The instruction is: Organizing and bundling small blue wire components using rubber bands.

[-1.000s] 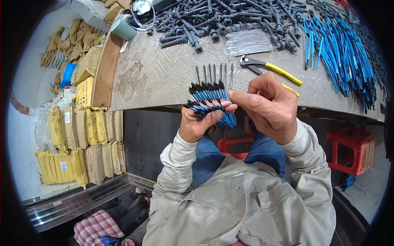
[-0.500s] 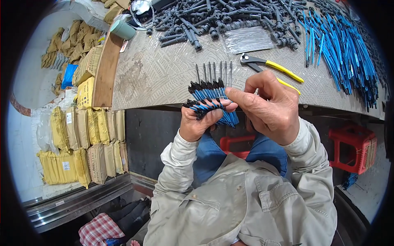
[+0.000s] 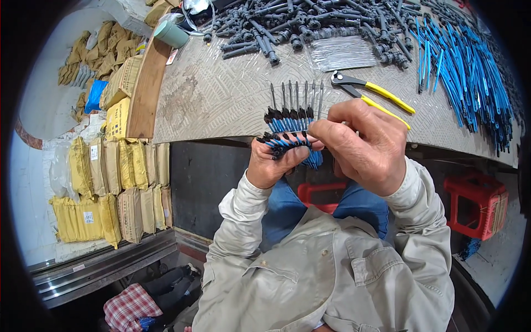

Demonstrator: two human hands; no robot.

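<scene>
My left hand is closed around a bunch of thin blue strips with black ends, fanned in a row at the table's front edge. Several slim metal pins stand up out of the row, pointing away from me. The strips' lower ends hang below the fingers. At the right end of the row, my right hand pinches thumb and forefinger together. A fine pale line at those fingertips looks like a thin metal pin; the fingers hide most of it.
Yellow-handled pliers lie beyond my right hand. Behind them are a stack of metal pins and a heap of dark grey tubular parts. More blue strips are piled right. A green cup, wrapped packages and a red stool stand around.
The whole view has shifted slightly, so table and hands sit a little further right. Both hands keep their grip, and the right fingertips stay at the row's right end.
</scene>
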